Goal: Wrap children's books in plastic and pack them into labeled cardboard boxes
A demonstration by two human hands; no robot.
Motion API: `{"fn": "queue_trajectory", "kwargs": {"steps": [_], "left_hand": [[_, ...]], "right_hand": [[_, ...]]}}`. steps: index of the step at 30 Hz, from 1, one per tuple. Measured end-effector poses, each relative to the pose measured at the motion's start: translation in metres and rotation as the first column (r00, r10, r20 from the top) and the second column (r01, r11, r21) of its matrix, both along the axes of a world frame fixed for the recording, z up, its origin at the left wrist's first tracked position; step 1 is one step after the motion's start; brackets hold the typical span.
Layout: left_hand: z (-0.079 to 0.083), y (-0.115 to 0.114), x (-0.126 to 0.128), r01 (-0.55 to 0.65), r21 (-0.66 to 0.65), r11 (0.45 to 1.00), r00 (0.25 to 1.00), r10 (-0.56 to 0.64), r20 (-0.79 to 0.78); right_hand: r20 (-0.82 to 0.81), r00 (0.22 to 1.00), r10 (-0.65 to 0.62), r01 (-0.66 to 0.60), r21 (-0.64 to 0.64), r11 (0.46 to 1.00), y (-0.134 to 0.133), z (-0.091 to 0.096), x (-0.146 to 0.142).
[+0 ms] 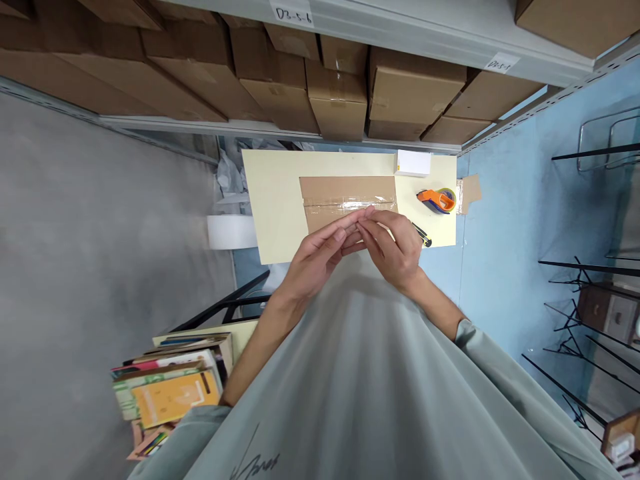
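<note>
Both hands meet at the near edge of a cardboard box (pixel 345 189) whose top seam is covered with clear shiny tape. My left hand (pixel 320 250) has its fingers stretched out towards the right, palm partly turned up. My right hand (pixel 397 250) is closed in a pinch against the left fingertips. Anything small between the fingers is hidden. Right of the box lies an orange and blue tape dispenser (pixel 436 200). Close to my right hand is a black and yellow utility knife (pixel 423 233), partly covered by it.
The box lies on a pale yellow tabletop (pixel 275 200). A small white box (pixel 413 163) stands at its back edge. Brown cartons (pixel 337 100) fill the shelf beyond. A white roll (pixel 231 232) is left of the table; stacked books and papers (pixel 175 393) are at lower left.
</note>
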State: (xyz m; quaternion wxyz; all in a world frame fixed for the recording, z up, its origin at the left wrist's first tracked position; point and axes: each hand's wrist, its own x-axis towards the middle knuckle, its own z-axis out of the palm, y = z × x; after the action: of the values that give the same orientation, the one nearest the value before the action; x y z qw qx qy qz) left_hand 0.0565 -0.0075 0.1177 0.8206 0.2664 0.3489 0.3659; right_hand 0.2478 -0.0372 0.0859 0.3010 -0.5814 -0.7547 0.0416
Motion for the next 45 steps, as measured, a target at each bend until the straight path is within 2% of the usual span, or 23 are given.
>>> {"fn": "queue_trajectory", "kwargs": {"steps": [5,9,14,19,31,38,45], "left_hand": [[0.003,0.002,0.0,-0.021,-0.035,0.999,1.0,0.022,0.012],[0.006,0.004,0.0,-0.011,-0.062,0.998,0.999,0.014,0.044],[0.005,0.004,0.0,0.007,-0.08,0.997,0.999,-0.003,0.047],[0.001,0.002,0.001,0.003,-0.056,0.998,1.0,-0.002,0.014],[0.002,0.001,0.0,0.005,-0.045,0.999,1.0,-0.005,-0.001],[0.003,0.001,0.006,0.015,-0.053,0.998,0.999,-0.013,0.044],[0.003,-0.001,0.014,-0.003,-0.109,0.994,0.997,0.012,0.077]], "right_hand": [[-0.049,0.998,0.032,-0.03,0.026,0.999,0.0,0.006,0.001],[-0.086,0.996,0.011,-0.005,0.077,0.997,0.0,0.014,0.002],[-0.061,0.998,-0.013,0.013,-0.006,1.0,0.004,0.018,0.005],[-0.038,0.999,-0.037,0.037,-0.001,0.999,0.007,0.02,0.003],[-0.091,0.996,-0.014,0.013,-0.006,1.0,0.006,0.017,0.003],[-0.066,0.998,-0.014,0.018,0.06,0.998,0.006,0.013,0.001],[-0.021,1.0,-0.018,0.017,-0.016,1.0,0.01,0.007,0.003]]}}
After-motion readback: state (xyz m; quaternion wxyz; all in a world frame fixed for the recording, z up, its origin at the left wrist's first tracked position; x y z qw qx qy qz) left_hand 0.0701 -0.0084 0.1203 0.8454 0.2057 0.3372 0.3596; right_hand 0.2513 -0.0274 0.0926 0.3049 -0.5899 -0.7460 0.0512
